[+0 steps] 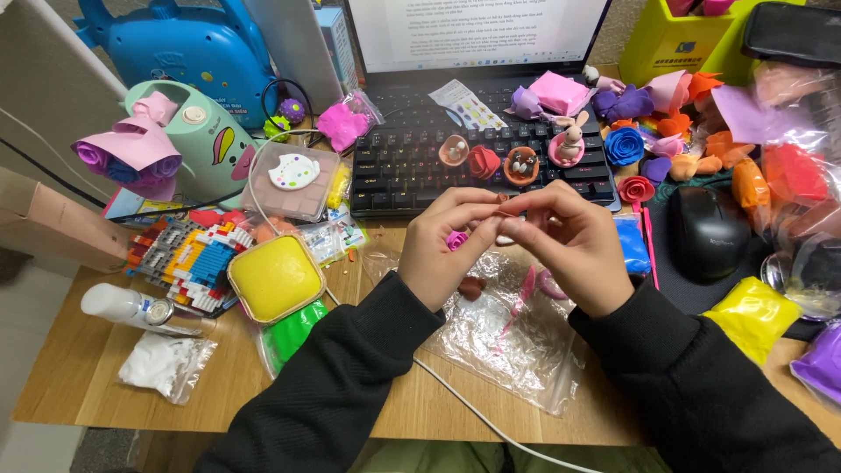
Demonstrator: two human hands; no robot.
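Note:
My left hand (442,243) and my right hand (569,245) meet over the desk, fingertips pinched together on a small brown-red piece of clay (505,210). A pink clay bit (456,239) shows by my left fingers. Beneath the hands lies a clear plastic sheet (504,337) with a brown clay lump (472,287) and pink modelling tools (526,293). Just beyond the hands, clay figures stand on a black keyboard (403,171): a red rose (483,162), a brown nest (521,165) and a rabbit in a pink cup (569,140).
A black mouse (707,232) sits right of the hands, among bags of coloured clay (753,315) and clay flowers (624,145). To the left are a yellow clay box (276,276), a green clay bag (293,333), a block model (188,254) and a white bottle (131,307). A laptop screen (477,31) stands behind.

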